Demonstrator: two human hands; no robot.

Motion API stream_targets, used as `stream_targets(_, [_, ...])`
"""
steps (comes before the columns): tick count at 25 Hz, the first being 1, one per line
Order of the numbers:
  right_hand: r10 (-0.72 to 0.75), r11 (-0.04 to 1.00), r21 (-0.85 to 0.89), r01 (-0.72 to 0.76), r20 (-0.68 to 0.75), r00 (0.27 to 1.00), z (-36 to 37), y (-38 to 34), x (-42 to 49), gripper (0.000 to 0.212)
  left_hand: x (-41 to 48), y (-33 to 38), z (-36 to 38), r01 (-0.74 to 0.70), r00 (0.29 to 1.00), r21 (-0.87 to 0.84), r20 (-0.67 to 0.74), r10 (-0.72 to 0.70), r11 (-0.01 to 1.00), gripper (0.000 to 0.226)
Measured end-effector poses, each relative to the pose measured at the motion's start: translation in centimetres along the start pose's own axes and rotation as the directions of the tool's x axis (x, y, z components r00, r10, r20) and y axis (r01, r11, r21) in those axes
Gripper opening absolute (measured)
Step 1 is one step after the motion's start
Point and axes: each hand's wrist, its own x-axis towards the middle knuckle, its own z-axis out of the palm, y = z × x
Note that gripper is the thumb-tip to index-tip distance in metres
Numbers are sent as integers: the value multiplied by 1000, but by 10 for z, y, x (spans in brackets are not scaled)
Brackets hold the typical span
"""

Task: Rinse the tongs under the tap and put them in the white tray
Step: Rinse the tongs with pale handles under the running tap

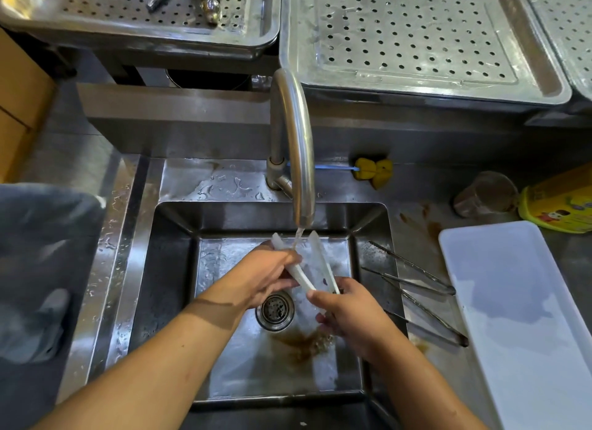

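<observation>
White plastic tongs [321,259] are held over the steel sink [173,269], their two tips pointing up under the running tap [296,147]. My left hand [266,274] grips the left arm of the tongs. My right hand [347,311] holds their hinge end lower down. Water falls between the two tips. The white tray [525,317] lies on the counter to the right of the sink, with nothing in it. Two pairs of metal tongs [416,288] rest on the sink's right edge, beside the tray.
Brown residue lies in the basin near the drain [275,311]. A yellow sponge brush [374,172], a brown glass [485,194] and a yellow container [560,202] sit behind the tray. Perforated steel trays [416,35] stand on the shelf at the back. A grey bin [41,269] is at left.
</observation>
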Motion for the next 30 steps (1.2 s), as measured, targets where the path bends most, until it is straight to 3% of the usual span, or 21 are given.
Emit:
stream_targets(3, [35, 995, 92, -41, 70, 997, 12, 0, -1, 38, 3, 7, 0, 32, 986, 59, -162, -22, 998, 14])
stream_targets(6, [-121, 976, -188, 112, -35, 992, 25, 9, -2, 32, 3, 9, -8, 61, 951, 326, -306, 44, 943, 14])
stream_targets(7, [-170, 948, -283, 143, -70, 983, 28, 11, -3, 30, 1, 7, -10, 42, 952, 334, -300, 64, 942, 11])
stream_targets(11, [-253, 908, -368, 199, -104, 962, 27, 14, -2, 22, -12, 5, -7, 9, 1000, 263, 6, -11, 965, 13])
stream_targets(13, [-272, 900, -378, 216, -102, 957, 27, 13, 0, 20, -11, 8, -2, 41, 999, 269, -29, -34, 962, 14])
stream_targets(16, [-291, 867, -447, 221, -93, 952, 25, 11, 0, 19, -10, 10, 1, 65, 989, 180, -141, -40, 982, 34])
stream_targets(19, [-287, 850, -470, 236, -40, 957, 25, 3, 5, 5, -10, 3, -4, 107, 994, -47, 23, -106, 993, 59])
stream_targets(20, [-287, 837, -485, 254, 7, 958, 26, -3, 7, 12, -10, 1, -8, 109, 990, -87, 95, -100, 990, 63])
stream_targets(22, [-294, 804, -505, 313, 118, 948, 31, -15, 19, 32, -11, -3, -15, 83, 991, -140, 112, -68, 987, 50])
stream_targets(24, [-288, 788, -518, 334, 169, 942, 36, -27, 36, 34, -7, -4, -23, 42, 998, -235, -36, -51, 971, 29])
stream_targets(25, [-261, 829, -467, 306, 161, 952, 37, -31, 45, 28, -4, -5, -29, 1, 992, -300, -120, -39, 954, 18])
stream_targets(27, [-141, 975, -156, 156, 104, 985, 41, -39, 60, 11, -2, -4, -43, -84, 976, -459, -215, -20, 884, 5])
stream_targets(28, [-74, 997, 35, 72, 83, 994, 45, -43, 66, 12, -2, -3, -50, -115, 972, -520, -234, -12, 846, 3])
stream_targets(30, [23, 935, 351, -45, 66, 998, 56, -47, 74, 15, -4, -3, -62, -161, 964, -597, -264, -3, 786, 11])
